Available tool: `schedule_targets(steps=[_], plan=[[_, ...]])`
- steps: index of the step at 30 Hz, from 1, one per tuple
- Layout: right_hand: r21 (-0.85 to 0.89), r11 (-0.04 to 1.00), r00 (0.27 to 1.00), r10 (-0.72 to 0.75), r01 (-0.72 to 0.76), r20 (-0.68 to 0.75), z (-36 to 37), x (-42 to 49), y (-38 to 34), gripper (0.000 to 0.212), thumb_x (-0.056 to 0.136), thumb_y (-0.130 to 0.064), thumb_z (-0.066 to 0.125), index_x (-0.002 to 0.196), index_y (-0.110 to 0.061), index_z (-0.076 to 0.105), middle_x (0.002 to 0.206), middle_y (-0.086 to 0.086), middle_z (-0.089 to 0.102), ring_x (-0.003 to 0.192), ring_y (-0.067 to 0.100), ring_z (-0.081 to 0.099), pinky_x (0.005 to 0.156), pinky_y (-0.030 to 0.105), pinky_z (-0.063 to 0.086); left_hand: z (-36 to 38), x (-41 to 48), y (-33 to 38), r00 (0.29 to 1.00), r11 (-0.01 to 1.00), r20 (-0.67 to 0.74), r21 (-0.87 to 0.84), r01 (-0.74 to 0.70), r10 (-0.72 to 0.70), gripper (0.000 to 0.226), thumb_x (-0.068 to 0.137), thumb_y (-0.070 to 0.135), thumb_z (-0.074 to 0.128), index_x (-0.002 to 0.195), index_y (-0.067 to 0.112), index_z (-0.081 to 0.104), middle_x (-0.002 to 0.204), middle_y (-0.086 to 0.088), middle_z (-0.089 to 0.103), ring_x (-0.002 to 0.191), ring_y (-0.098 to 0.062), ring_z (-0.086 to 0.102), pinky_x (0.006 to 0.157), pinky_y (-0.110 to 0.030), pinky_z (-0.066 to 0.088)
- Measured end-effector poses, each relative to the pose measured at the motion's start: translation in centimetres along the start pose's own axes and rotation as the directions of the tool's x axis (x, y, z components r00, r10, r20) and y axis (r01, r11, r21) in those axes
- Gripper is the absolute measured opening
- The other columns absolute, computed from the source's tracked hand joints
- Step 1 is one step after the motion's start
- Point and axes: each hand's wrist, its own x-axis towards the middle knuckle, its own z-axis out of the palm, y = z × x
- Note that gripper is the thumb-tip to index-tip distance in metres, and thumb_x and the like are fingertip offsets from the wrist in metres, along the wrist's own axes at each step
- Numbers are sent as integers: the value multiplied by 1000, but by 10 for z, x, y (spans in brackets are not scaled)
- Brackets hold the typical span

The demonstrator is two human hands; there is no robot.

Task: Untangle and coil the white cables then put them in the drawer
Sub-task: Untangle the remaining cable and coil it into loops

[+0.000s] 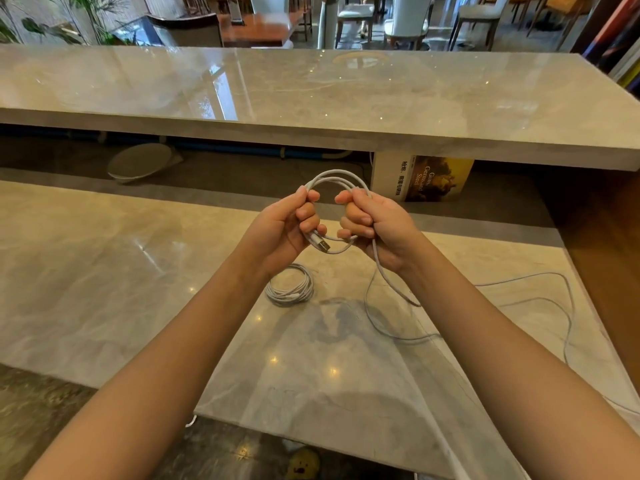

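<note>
The step in hand looks like coiling the second cable. The left hand (287, 223) and right hand (377, 220) are raised close together without touching, each with its fingers curled round opposite sides of a few loops of the white cable (337, 175), which arches between and above them. The plug (321, 244) sticks out just under the left hand's fingers. From under the right hand the loose tail (391, 286) drops to the table (104, 271) and trails away in slack curves below and to the right of that hand, so a good length appears unwound. A finished coil (291, 289) lies on the table just below the left wrist, apart from the tail. The next move probably calls for the right hand to draw up more tail and lay another loop into the left hand's grip, keeping the turns even so they do not spring open. No drawer is in view, so nothing can be said of what it holds; neither cable is stowed yet.
</note>
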Motion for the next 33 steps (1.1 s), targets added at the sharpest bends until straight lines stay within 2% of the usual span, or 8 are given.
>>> schedule_targets(steps=[3, 10, 15, 17, 20, 25, 29, 33], plan=[[131, 991, 1000, 2, -3, 7, 1, 0, -1, 33, 102, -22, 31, 90, -4, 56, 44, -5, 35, 34, 4, 27, 37, 16, 25, 4, -1, -4, 1000, 1000, 9, -27, -5, 5, 25, 100, 22, 35, 88, 10, 54, 53, 5, 45, 48, -7, 45, 59, -24, 51], [-349, 929, 966, -190, 121, -173, 8, 1, -2, 30, 101, -24, 33, 86, -9, 55, 50, -4, 37, 41, 8, 28, 38, 20, 24, 17, -7, -18, 999, 983, -46, -184, -8, 0, 28, 100, 27, 35, 93, 10, 56, 61, 2, 52, 57, -10, 51, 70, -29, 54], [-362, 915, 924, -283, 180, -256, 12, 0, 1, 29, 101, -23, 33, 87, -9, 54, 54, 0, 33, 41, 7, 28, 39, 21, 24, 26, -8, -26, 989, 994, -112, -29, -101, 97, 21, 100, 17, 38, 110, 11, 55, 77, -3, 60, 78, -13, 58, 85, -30, 50], [-371, 910, 921, -294, 188, -256, 12, -1, 2, 28, 101, -23, 33, 89, -7, 54, 54, 0, 34, 41, 7, 28, 39, 21, 24, 27, -7, -26, 984, 993, -140, -25, -114, 110, 23, 101, 16, 37, 113, 10, 56, 82, -4, 65, 78, -13, 64, 80, -29, 55], [-384, 900, 917, -314, 205, -247, 11, -3, 2, 28, 101, -22, 34, 89, -8, 54, 54, -1, 35, 41, 6, 29, 39, 20, 25, 27, -7, -26, 983, 994, -159, -44, -104, 96, 25, 101, 18, 36, 113, 8, 56, 72, -1, 67, 60, -8, 62, 65, -23, 54], [-361, 911, 938, -285, 201, -198, 9, -3, 4, 26, 101, -22, 35, 90, -8, 54, 53, -2, 36, 41, 7, 29, 39, 20, 26, 26, -5, -24, 991, 979, -119, -187, -78, 56, 22, 100, 20, 36, 93, 10, 54, 54, 5, 46, 38, -5, 33, 40, -16, 31], [-321, 941, 989, -132, 106, -62, -5, -9, 0, 22, 99, -22, 41, 89, -9, 56, 52, -3, 41, 46, 9, 42, 53, 24, 48, 18, -1, -15, 992, 985, -102, -146, -95, 81, 29, 100, 25, 37, 78, 11, 49, 44, 7, 34, 31, -5, 27, 34, -15, 22], [-253, 967, 999, -38, 41, 19, -15, -13, -14, 29, 99, -26, 38, 81, -10, 56, 42, -6, 40, 44, 9, 47, 59, 26, 53, 16, -3, -9, 999, 991, 33, -132, 27, -23, 36, 99, 33, 36, 73, 12, 49, 36, 7, 31, 27, -6, 27, 36, -17, 20]])
